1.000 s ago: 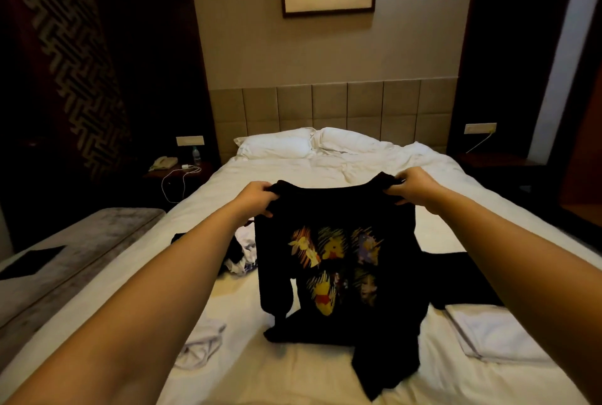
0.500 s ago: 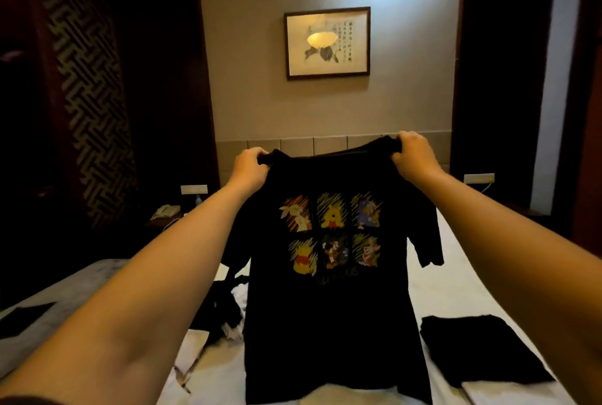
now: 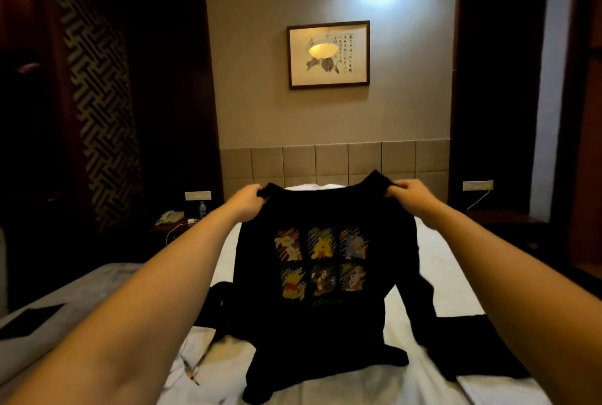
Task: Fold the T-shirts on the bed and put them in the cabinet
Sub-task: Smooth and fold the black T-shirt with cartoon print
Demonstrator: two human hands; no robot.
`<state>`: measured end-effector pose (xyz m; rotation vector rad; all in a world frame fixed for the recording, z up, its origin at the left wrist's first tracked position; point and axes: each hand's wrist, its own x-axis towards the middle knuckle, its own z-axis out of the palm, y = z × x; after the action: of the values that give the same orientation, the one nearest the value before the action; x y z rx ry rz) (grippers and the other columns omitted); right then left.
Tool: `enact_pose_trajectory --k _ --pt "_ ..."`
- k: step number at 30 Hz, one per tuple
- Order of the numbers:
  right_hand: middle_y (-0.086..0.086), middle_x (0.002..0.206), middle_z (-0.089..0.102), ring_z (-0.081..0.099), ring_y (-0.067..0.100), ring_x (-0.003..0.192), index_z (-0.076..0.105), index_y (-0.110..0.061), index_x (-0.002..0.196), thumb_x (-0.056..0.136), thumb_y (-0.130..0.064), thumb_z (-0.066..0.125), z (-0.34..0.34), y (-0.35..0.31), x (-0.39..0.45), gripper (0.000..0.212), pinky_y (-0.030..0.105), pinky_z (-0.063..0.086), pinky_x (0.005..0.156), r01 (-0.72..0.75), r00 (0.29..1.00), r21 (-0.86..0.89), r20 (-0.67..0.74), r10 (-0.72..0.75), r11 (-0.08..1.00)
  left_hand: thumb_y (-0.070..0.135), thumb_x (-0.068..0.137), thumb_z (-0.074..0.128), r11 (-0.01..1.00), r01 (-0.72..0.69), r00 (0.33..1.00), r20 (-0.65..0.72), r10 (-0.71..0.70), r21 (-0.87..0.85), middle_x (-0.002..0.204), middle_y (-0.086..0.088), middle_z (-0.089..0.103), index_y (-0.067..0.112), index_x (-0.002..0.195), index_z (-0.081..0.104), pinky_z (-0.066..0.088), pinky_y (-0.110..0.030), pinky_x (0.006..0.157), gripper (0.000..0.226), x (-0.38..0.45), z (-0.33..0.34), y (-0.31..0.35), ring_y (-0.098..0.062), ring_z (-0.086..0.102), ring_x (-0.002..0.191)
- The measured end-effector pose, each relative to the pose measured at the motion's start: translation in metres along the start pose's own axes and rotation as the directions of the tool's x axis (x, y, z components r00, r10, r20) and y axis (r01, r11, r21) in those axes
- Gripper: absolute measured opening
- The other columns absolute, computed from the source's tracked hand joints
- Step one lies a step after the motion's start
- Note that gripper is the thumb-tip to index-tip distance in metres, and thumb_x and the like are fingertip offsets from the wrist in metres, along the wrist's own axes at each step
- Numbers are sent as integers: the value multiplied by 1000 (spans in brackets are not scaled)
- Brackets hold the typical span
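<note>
A black T-shirt (image 3: 325,316) with several cartoon panels printed on it hangs in front of me over the white bed (image 3: 439,258). My left hand (image 3: 247,201) grips its left shoulder and my right hand (image 3: 408,194) grips its right shoulder. The print faces me and the shirt's hem lies crumpled on the sheet. A folded black shirt (image 3: 465,342) lies on the bed to the right, partly behind my right forearm. Dark and white clothes (image 3: 211,313) lie heaped on the bed to the left, partly hidden by the held shirt.
A grey bench (image 3: 65,300) with a dark flat item on it stands left of the bed. A bedside table (image 3: 176,225) with a phone, a bottle and a white cable is at the back left. A padded headboard (image 3: 332,160) and a framed picture (image 3: 328,55) face me.
The shirt rose off the bed and was held up spread out, and now both hands have lowered it so its hem folds onto the sheet. The view has tilted up.
</note>
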<state>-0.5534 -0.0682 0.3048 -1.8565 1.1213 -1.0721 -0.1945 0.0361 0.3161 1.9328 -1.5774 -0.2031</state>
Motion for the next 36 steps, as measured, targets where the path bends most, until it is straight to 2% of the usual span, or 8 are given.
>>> enact_pose_trajectory --k 5,7,12,17,21,26,32,36 --pt "19 112 70 68 30 102 60 -4 122 84 -26 72 -5 18 -45 45 38 53 91 -325 886 110 383 261 939 25 103 53 939 273 841 526 -127 -210 120 -15 69 5 126 62 51 -41 100 32 -44 2 -16 -30 66 112" --pt "18 107 71 71 28 93 62 -5 119 85 -29 69 -7 17 -61 42 36 55 81 -363 852 159 455 258 918 26 101 54 903 312 809 581 -90 -295 130 -18 64 4 128 62 44 -46 110 35 -59 -2 -18 -32 59 123" --pt "17 100 72 70 28 85 65 -4 114 84 -35 67 -3 15 -78 43 36 55 77 -370 862 195 437 258 908 31 97 59 831 363 817 573 -66 -422 111 -12 72 6 121 63 52 -37 89 36 -88 -10 -17 -25 70 98" --pt "19 105 72 69 30 93 65 -4 116 87 -38 67 10 37 -83 45 37 52 85 -460 803 5 430 414 888 32 94 64 859 452 727 657 -198 -240 120 -16 68 3 122 67 42 -43 111 40 -87 13 -51 -30 63 117" --pt "15 89 74 72 24 71 65 -3 112 96 -34 58 28 73 -94 36 32 56 61 -504 750 -73 458 477 861 36 90 68 843 503 661 714 -231 -193 110 -15 71 4 113 72 43 -44 107 40 -92 48 -84 -30 66 106" --pt "16 96 75 72 26 76 70 -2 110 95 -38 61 53 126 -101 40 33 56 66 -472 732 -190 460 503 861 39 90 69 792 559 611 767 -194 -245 111 -14 71 6 114 73 51 -40 96 41 -104 97 -120 -27 69 101" --pt "14 93 74 70 25 74 69 -1 109 96 -34 60 84 181 -99 37 30 53 63 -510 710 -264 408 574 818 34 95 63 790 561 679 684 -268 -248 86 -9 72 2 95 71 54 -28 64 33 -112 154 -142 -19 72 73" --pt "15 93 67 63 25 80 67 0 100 93 -23 61 111 224 -92 24 34 52 72 -523 772 -256 262 579 813 30 95 67 855 504 774 502 -386 -120 83 -7 55 -2 83 58 47 -36 70 36 -96 200 -167 -25 63 76"
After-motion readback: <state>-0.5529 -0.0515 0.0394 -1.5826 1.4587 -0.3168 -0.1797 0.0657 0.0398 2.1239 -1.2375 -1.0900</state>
